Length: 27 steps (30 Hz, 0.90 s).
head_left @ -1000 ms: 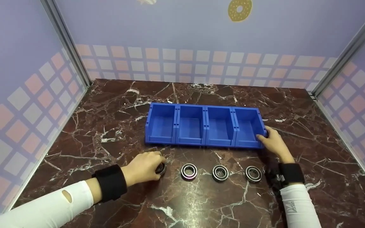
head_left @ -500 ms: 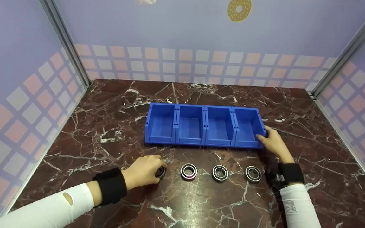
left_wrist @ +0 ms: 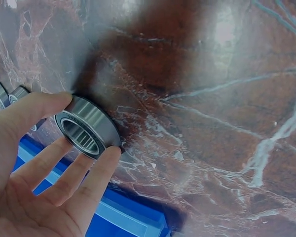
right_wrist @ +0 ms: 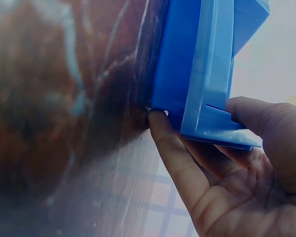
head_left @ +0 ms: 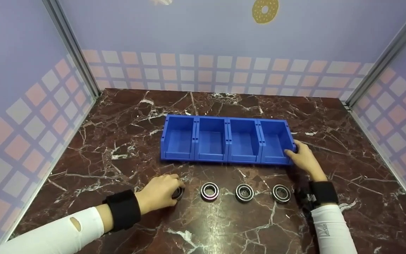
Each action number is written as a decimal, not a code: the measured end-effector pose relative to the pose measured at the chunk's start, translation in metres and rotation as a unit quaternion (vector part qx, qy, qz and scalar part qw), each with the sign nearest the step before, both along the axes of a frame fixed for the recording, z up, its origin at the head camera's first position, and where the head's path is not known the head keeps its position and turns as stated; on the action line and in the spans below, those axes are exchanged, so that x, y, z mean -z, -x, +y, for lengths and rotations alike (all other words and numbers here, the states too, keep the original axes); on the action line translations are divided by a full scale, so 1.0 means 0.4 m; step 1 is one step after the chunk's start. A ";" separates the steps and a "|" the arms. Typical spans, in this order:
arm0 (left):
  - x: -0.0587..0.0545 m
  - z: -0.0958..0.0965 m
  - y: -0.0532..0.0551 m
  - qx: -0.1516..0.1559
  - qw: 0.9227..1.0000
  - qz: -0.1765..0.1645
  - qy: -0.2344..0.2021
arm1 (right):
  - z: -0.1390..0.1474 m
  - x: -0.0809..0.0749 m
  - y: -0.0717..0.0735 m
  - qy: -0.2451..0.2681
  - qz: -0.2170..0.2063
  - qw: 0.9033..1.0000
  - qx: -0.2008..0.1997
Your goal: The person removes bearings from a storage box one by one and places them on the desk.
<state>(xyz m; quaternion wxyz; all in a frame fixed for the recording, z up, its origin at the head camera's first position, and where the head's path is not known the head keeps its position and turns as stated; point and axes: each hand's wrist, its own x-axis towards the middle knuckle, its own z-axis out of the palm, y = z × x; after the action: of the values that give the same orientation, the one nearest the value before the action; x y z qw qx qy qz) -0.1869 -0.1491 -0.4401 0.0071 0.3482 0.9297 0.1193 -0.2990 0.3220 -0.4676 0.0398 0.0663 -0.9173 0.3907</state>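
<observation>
My left hand [head_left: 160,192] holds a metal ball bearing [left_wrist: 91,126] by its rim, thumb on one side and fingers on the other. In the head view this bearing is mostly hidden behind the fingers. To its right lie three more bearings in a row: one [head_left: 209,192], a second [head_left: 244,193] and a third [head_left: 281,193]. Behind them stands a blue bin [head_left: 210,158] with several compartments side by side, nothing visible inside. My right hand [head_left: 304,158] grips the bin's right end wall, the thumb over its edge and the fingers outside, as the right wrist view [right_wrist: 237,163] shows.
Everything rests on a dark red marbled tabletop [head_left: 125,123]. A purple wall [head_left: 203,31] with a checked band closes off the back. Side panels with metal corner posts [head_left: 74,49] stand at left and right.
Over the last second my left hand shifts very slightly, still at the leftmost bearing. My right hand, the bin and the other bearings stay put.
</observation>
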 end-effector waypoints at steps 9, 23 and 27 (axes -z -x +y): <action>0.003 0.000 -0.004 -0.002 1.000 0.002 0.007 | 0.002 0.000 0.001 -0.007 -0.003 1.000 -0.001; 0.000 -0.002 0.000 0.000 1.000 -0.010 0.011 | 0.003 0.004 -0.001 -0.005 0.009 1.000 0.000; 0.000 -0.003 0.001 -0.002 1.000 -0.014 0.010 | 0.001 0.001 0.000 -0.002 -0.002 1.000 0.003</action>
<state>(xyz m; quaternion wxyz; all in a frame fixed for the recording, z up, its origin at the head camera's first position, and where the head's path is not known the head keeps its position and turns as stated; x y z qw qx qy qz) -0.1872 -0.1501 -0.4401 0.0234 0.3448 0.9313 0.1148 -0.2989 0.3226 -0.4681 0.0391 0.0630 -0.9184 0.3886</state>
